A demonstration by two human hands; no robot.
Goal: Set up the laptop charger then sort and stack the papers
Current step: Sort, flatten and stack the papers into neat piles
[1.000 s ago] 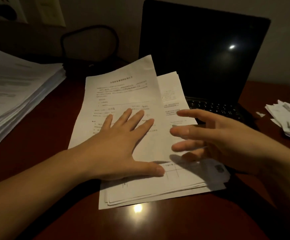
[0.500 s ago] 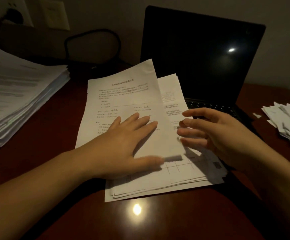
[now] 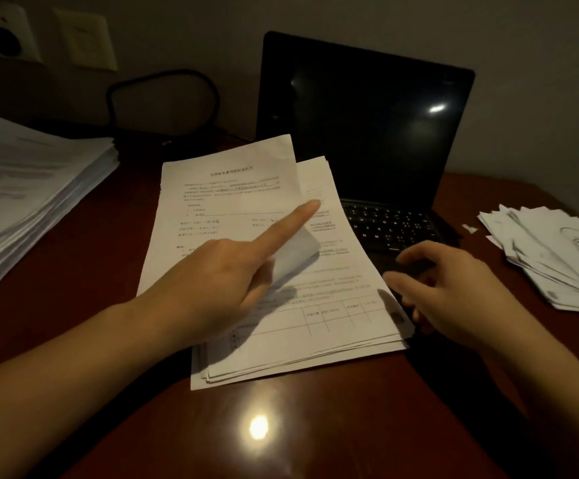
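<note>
A loose stack of printed papers lies on the dark red table, partly over the keyboard of the open black laptop. The top sheet lies skewed to the left, and its lower right corner curls up. My left hand pinches that curled corner, with the index finger stretched out over it. My right hand hovers at the stack's right edge over the laptop's palm rest, fingers loosely curled and holding nothing. A black charger cable loops behind the papers, and a plug sits in the wall socket.
A tall stack of papers stands at the left edge of the table. A fanned heap of smaller papers lies at the right. A lamp's reflection shines on the table in front of the stack.
My left hand went from flat on the top sheet to lifting its lower right corner, index finger out. My right hand drew back to the right and curled its fingers.
</note>
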